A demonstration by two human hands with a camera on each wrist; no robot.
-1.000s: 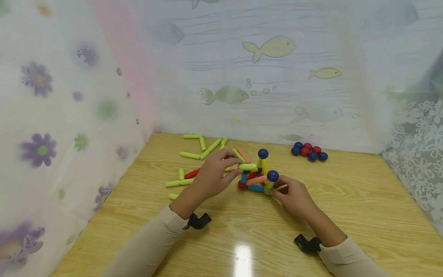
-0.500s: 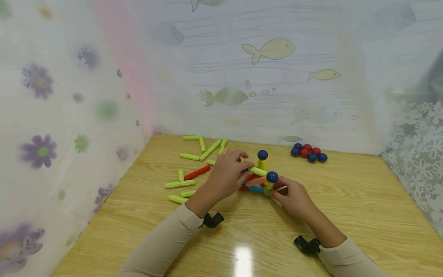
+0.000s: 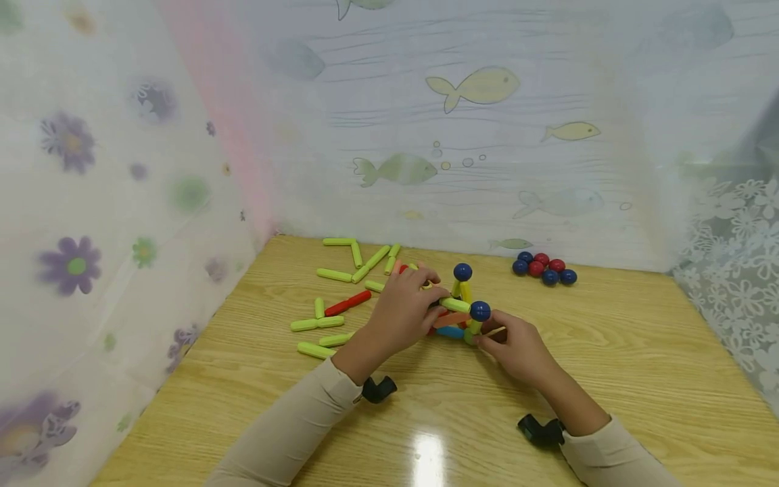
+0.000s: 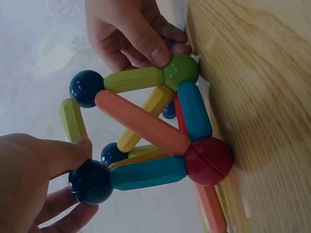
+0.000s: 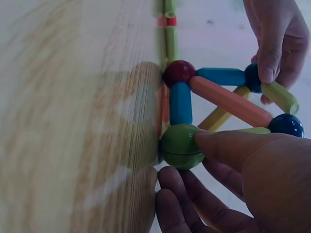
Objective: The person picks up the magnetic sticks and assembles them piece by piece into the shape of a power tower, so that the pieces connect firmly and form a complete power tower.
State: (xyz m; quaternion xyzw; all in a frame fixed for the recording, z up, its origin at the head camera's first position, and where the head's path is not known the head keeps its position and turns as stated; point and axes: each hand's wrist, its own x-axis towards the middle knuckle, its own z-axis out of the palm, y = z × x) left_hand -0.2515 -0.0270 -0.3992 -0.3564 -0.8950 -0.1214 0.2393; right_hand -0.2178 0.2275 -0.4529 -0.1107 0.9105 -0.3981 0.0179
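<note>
I see left hand [image 3: 404,308], thumb and fingers closed on end of lime stick [image 3: 455,305] at left blue ball [image 4: 91,182], atop ball-and-stick frame [image 4: 146,124]. Stick's long axis runs left to right, near level over table [image 3: 462,412], pointing at right blue ball [image 3: 480,311]; contact I can't confirm. Right hand [image 3: 517,343] pinches green ball [image 5: 181,145] at frame's base.

We observe an upright rod-and-ball frame [image 4: 141,122]; its light-green top rod [image 4: 73,119] meets one dark-blue ball [image 4: 92,183], far end just beside a second ball [image 4: 86,89].
</note>
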